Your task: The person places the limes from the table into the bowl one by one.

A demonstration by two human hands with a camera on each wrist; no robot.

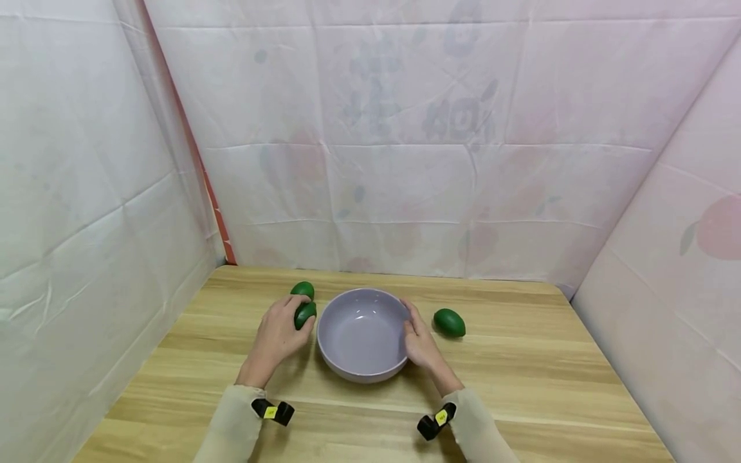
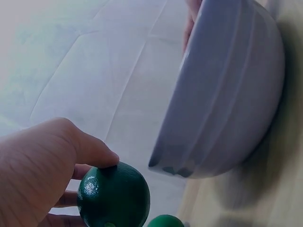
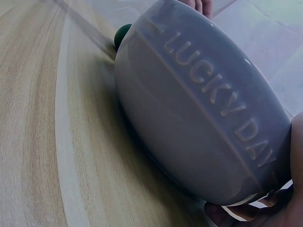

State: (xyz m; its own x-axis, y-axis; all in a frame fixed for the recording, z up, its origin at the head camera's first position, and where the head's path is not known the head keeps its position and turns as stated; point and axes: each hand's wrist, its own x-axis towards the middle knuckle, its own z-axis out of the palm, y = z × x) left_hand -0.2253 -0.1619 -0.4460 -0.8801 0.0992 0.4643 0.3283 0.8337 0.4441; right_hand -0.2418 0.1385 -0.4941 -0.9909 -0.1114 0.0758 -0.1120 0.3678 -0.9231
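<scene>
A pale lilac bowl (image 1: 361, 373) stands mid-table, empty, with "LUCKY DAY" raised on its wall (image 3: 213, 101). My right hand (image 1: 418, 341) holds its right rim, fingers curled over the edge. My left hand (image 1: 278, 334) grips a dark green avocado (image 1: 305, 314) just left of the bowl; the left wrist view shows the fingers wrapped round that avocado (image 2: 113, 196) beside the bowl's wall (image 2: 227, 94). A second avocado (image 1: 302, 289) lies right behind it. A third avocado (image 1: 449, 322) lies to the right of the bowl, beyond my right hand.
The wooden table (image 1: 521, 386) is closed in by white cloth walls at the back (image 1: 405, 161), left and right. Bare wood stretches in front of the bowl and at the far right.
</scene>
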